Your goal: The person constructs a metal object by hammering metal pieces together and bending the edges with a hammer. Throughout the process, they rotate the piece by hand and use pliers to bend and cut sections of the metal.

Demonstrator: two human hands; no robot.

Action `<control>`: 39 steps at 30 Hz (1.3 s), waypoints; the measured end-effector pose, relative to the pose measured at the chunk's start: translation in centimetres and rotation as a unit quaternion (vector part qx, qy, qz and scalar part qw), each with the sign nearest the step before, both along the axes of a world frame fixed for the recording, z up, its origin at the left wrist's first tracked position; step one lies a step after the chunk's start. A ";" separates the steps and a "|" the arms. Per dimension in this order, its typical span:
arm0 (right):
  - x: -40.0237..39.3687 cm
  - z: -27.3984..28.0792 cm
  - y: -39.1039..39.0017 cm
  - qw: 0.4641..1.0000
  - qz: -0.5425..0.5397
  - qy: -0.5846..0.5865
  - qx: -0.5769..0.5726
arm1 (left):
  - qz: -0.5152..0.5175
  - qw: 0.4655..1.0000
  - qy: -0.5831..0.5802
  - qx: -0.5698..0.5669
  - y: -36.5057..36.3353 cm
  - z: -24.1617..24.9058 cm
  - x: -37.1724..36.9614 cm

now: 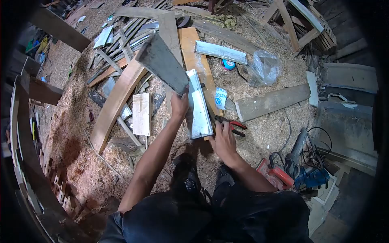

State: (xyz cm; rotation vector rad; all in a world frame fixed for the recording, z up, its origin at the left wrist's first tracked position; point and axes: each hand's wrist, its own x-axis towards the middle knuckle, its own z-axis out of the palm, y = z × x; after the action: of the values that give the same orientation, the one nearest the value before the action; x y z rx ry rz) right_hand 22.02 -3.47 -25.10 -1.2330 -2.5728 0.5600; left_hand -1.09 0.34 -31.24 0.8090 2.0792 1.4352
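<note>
My left hand [180, 102] is closed round the lower end of a grey board [162, 62], which tilts up and to the left. Just right of that hand lies a white-painted board piece [199, 106]. My right hand [223, 141] is at the lower right end of the white piece, its fingers bent beside red-handled pliers [237, 124]; whether the fingers grip anything is hidden. Beneath and behind the white piece runs an orange-brown plank [190, 44]. A blue and white label [220, 98] lies right of it.
Wood shavings cover the floor. Power tools with cords [310, 178] lie at the lower right, near a long grey board [275, 101]. A plastic bag [265, 68] and a blue tape measure [228, 64] are beyond. Curved planks [117, 105] and scrap lie left.
</note>
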 end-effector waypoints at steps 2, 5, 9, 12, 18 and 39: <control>0.4 -0.5 0.5 0.999 -0.013 -0.026 -0.026 | -0.007 1.000 -0.009 -0.013 0.5 1.7 0.5; 0.9 -2.3 1.3 0.996 -0.003 -0.084 -0.008 | -0.006 0.999 0.009 -0.031 1.1 1.9 0.5; 2.4 -0.7 3.0 0.994 -0.028 -0.102 -0.040 | -0.015 0.998 0.019 -0.065 1.5 2.0 0.2; 4.4 0.1 4.7 0.998 -0.026 -0.062 -0.008 | -0.011 0.999 0.018 -0.049 1.7 1.4 0.2; 6.7 1.7 6.4 0.992 -0.078 -0.015 -0.094 | -0.024 0.998 0.047 -0.031 3.1 0.4 1.2; 5.5 2.5 3.1 0.935 -0.130 0.186 -0.273 | -0.020 0.978 0.189 -0.081 4.3 -0.2 1.6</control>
State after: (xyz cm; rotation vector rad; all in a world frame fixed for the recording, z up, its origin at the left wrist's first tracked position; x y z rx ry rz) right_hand 27.53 -0.38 -22.63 -1.4234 -1.9547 1.3586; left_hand 0.49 4.64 -31.46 1.1187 2.4035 1.1382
